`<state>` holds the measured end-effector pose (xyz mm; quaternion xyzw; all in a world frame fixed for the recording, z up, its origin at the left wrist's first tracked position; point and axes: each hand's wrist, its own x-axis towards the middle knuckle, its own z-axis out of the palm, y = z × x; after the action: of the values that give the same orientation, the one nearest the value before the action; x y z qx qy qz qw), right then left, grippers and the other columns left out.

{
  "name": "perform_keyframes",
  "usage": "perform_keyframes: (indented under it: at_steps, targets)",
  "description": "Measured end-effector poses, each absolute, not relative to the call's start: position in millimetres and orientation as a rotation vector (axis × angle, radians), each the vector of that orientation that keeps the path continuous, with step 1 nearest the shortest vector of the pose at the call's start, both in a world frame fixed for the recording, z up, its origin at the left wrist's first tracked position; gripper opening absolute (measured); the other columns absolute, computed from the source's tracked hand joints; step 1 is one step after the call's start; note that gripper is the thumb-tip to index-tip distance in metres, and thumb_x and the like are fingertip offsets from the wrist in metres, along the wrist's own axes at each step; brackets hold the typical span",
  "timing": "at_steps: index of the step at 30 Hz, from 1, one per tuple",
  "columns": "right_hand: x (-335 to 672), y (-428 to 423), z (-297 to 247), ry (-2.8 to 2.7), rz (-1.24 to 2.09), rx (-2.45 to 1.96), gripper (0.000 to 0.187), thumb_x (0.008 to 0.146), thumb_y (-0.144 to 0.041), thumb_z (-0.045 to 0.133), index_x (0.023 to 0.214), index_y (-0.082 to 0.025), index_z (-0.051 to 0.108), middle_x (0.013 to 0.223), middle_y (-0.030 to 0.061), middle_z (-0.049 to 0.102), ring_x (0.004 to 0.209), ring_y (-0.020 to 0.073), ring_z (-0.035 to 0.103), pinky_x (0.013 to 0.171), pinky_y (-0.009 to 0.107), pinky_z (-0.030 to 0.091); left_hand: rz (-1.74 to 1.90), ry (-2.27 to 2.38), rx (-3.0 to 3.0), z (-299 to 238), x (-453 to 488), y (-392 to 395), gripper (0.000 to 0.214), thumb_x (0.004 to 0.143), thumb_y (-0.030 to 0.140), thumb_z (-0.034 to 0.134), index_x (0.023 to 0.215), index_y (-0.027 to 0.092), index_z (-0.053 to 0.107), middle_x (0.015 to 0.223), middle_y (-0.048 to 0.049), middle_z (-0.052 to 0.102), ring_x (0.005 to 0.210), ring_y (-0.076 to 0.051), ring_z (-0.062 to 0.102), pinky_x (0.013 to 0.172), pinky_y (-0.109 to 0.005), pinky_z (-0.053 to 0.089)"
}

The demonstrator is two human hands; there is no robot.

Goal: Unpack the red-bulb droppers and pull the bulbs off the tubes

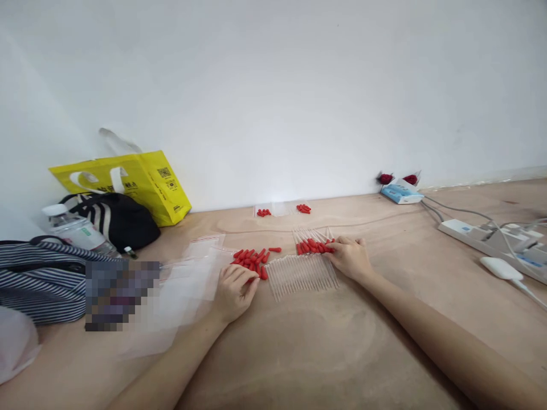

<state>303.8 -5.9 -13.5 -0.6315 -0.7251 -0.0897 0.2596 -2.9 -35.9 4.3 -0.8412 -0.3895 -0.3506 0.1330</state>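
My left hand (235,290) rests at the near edge of a loose pile of small red teardrop-shaped pieces (250,259). Its fingers are curled, thumb close to index, and what they pinch is hidden. Farther right, my right hand (350,256) has its fingertips closed at the right end of a group of red pieces (311,246), at least one red piece touching them. That group lies across clear, thin-toothed plastic combs (303,278), one with teeth toward me, others with teeth pointing away.
Clear zip bags (183,290) lie left of my left hand. At the wall are small bags holding red pieces (303,209). A yellow bag (171,193), black bag (132,219), bottle (85,230) and striped bag (43,279) stand left. A power strip (491,242) and tissue pack (401,192) are right.
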Motion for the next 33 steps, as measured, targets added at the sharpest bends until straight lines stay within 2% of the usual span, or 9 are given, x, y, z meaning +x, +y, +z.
perform_keyframes:
  at_steps: [4,12,16,19,21,24,27,30,33]
  targets:
    - [306.1,-5.2,-17.9,-1.948,-0.305,-1.615,0.016,0.079,-0.027,0.052,0.080,-0.024,0.067,0.078,0.0023,0.064,0.076,0.0158,0.052,0.067,0.030,0.020,-1.052,-1.132,-2.459,4.3,-2.6,-34.8,0.013,0.079,0.021,0.050,0.069,0.020,0.059,0.067,-0.0003,0.063,0.070,-0.016,0.055,0.070,-0.031,0.038]
    - [277.9,-38.0,-8.2,-1.756,-0.314,-1.200,0.016,0.081,-0.027,0.052,0.077,-0.020,0.065,0.066,0.0005,0.061,0.067,0.0126,0.050,0.067,0.029,0.023,-1.252,-1.197,-2.735,9.7,34.1,-42.1,0.015,0.080,0.022,0.050,0.081,0.019,0.065,0.071,-0.0025,0.065,0.071,-0.015,0.053,0.070,-0.029,0.042]
    - [247.1,-57.1,-9.1,-1.843,-0.272,-1.040,0.013,0.080,-0.024,0.053,0.076,-0.020,0.064,0.063,-0.0005,0.059,0.063,0.0114,0.047,0.065,0.029,0.023,-1.431,-1.531,-2.851,6.8,73.3,-44.3,0.022,0.081,0.030,0.048,0.088,0.018,0.065,0.078,-0.0040,0.066,0.076,-0.017,0.057,0.071,-0.030,0.045]
    - [236.1,-62.5,-10.9,-1.920,-0.271,-0.978,0.011,0.080,-0.023,0.053,0.079,-0.020,0.063,0.061,-0.0012,0.058,0.062,0.0114,0.045,0.063,0.029,0.022,-1.629,-1.812,-2.973,4.4,88.6,-41.1,0.026,0.082,0.032,0.043,0.080,0.015,0.062,0.078,-0.0044,0.066,0.072,-0.016,0.059,0.065,-0.028,0.047]
    - [236.6,-62.9,-10.7,-1.953,-0.294,-0.955,0.010,0.080,-0.023,0.053,0.081,-0.021,0.063,0.063,-0.0011,0.059,0.063,0.0118,0.045,0.063,0.029,0.023,-1.631,-1.901,-2.954,5.8,86.4,-38.9,0.027,0.082,0.031,0.041,0.076,0.014,0.061,0.073,-0.0045,0.065,0.067,-0.016,0.059,0.061,-0.027,0.046]
    - [244.5,-61.6,-8.3,-1.936,-0.397,-0.938,0.011,0.080,-0.024,0.054,0.085,-0.021,0.063,0.071,0.0009,0.061,0.068,0.0126,0.047,0.067,0.030,0.027,-1.414,-1.704,-2.758,11.6,69.0,-40.4,0.021,0.081,0.029,0.045,0.082,0.015,0.060,0.076,-0.0046,0.065,0.073,-0.018,0.057,0.066,-0.031,0.042]
    - [251.5,-59.8,-6.3,-1.920,-0.522,-0.917,0.018,0.080,-0.025,0.054,0.096,-0.021,0.061,0.090,0.0051,0.063,0.083,0.0156,0.050,0.077,0.033,0.030,-1.110,-1.288,-2.635,15.0,50.0,-47.6,0.014,0.080,0.024,0.049,0.084,0.018,0.061,0.076,-0.0027,0.065,0.079,-0.020,0.054,0.073,-0.036,0.035]
    - [251.5,-57.7,-8.5,-2.031,-0.551,-0.875,0.024,0.080,-0.029,0.055,0.103,-0.022,0.058,0.104,0.0052,0.061,0.098,0.0183,0.049,0.090,0.038,0.026,-0.988,-1.018,-2.630,10.7,41.7,-55.0,0.012,0.080,0.021,0.049,0.083,0.020,0.061,0.074,-0.0012,0.064,0.074,-0.017,0.052,0.073,-0.034,0.033]
    - [247.3,-55.3,-15.0,-2.101,-0.514,-0.839,0.015,0.081,-0.029,0.054,0.093,-0.025,0.061,0.098,0.0010,0.064,0.098,0.0176,0.050,0.096,0.043,0.018,-0.992,-0.937,-2.645,3.4,42.9,-57.3,0.013,0.081,0.020,0.048,0.082,0.020,0.061,0.075,-0.0015,0.063,0.073,-0.015,0.050,0.075,-0.033,0.034]
